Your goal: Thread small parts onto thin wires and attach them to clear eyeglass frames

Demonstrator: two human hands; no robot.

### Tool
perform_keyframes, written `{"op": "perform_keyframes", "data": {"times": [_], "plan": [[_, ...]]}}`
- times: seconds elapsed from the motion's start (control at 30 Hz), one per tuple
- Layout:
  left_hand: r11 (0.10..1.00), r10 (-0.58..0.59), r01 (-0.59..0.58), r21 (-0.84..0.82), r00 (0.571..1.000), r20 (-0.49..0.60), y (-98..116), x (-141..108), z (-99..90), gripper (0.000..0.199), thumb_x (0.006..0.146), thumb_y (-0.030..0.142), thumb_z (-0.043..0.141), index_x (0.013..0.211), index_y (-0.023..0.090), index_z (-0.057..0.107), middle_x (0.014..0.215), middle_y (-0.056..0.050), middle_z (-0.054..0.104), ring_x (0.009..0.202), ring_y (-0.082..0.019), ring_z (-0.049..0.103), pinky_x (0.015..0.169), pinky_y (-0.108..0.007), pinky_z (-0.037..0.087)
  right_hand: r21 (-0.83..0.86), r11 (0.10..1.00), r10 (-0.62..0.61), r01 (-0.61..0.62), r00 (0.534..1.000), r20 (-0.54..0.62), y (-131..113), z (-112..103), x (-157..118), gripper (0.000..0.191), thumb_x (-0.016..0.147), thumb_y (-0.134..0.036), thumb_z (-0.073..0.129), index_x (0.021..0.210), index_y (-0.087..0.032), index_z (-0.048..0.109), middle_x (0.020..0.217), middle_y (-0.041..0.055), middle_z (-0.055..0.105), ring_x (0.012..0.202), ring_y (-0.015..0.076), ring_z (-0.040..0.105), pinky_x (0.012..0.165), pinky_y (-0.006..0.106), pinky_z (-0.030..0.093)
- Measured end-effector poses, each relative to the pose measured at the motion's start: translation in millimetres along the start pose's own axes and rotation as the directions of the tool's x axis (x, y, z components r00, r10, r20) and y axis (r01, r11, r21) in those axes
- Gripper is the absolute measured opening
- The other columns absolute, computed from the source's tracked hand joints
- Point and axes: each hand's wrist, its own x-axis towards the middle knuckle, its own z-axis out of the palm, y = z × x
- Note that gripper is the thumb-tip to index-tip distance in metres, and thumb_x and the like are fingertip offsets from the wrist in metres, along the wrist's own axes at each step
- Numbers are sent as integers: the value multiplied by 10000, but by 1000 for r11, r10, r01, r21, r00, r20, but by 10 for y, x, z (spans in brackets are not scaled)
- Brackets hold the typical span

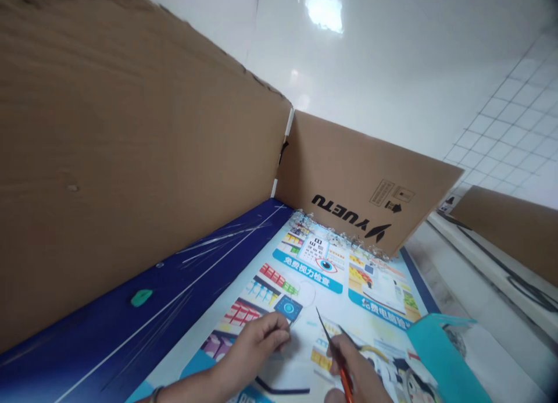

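My left hand [265, 336] has thumb and forefinger pinched together over the printed sheet. A thin, pale strand [297, 320] rises from the fingertips and curves into a faint loop; its material is hard to make out. In my right hand [360, 365] is a slim, dark-pointed hand tool with an orange-red handle [345, 381]. Its long tip points up and away, left of a second dark point, and whether it is pliers or scissors cannot be told. Both hands are above the colourful printed sheet [270, 301], a short gap apart.
A tall cardboard panel [143, 129] stands along the left, meeting a YUETU-printed panel [349, 164] at the back. Tangled clear bits [349, 238] lie along that panel's foot. A green piece [142, 298] lies on the blue border. A turquoise holder [449, 356] stands at right.
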Motion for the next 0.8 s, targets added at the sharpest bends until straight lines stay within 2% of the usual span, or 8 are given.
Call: {"op": "perform_keyframes", "data": {"times": [0.13,0.27,0.4,0.53,0.8], "plan": [[1000,-12,11,16,999,39,80,-20,-7,133,788,223,457,672,167,490,617,22,513,619,-117,459,608,-222,349,-227,973,-34,45,998,53,-108,17,-3,337,722,-338,551,1031,-227,475,947,68,550,868,223,506,759,310,397],[1000,-25,26,-3,996,90,99,-38,15,127,792,230,460,688,167,496,616,19,524,610,-115,458,598,-217,351,-313,947,-32,66,993,113,-137,66,18,344,758,-397,528,1043,-212,479,966,79,533,884,239,497,754,325,392],[999,-27,29,-17,991,128,65,-53,44,112,792,238,474,711,166,504,616,20,531,610,-116,476,595,-213,363,-323,945,-21,55,994,107,-172,90,15,339,736,-392,577,1017,-218,503,976,65,529,893,234,488,748,308,383],[999,-25,20,31,983,184,21,-66,58,118,797,227,480,720,156,535,624,18,552,612,-112,490,590,-205,372,-294,954,-25,56,994,110,-227,94,-1,358,702,-342,640,1019,-229,517,979,44,535,909,217,482,764,285,369],[994,-27,0,106,968,248,10,-81,66,137,819,207,465,786,146,584,650,17,549,625,-109,498,592,-202,376,-236,970,-41,66,993,107,-217,99,-37,407,672,-351,693,1017,-213,528,972,44,535,909,209,480,768,281,364]]}}
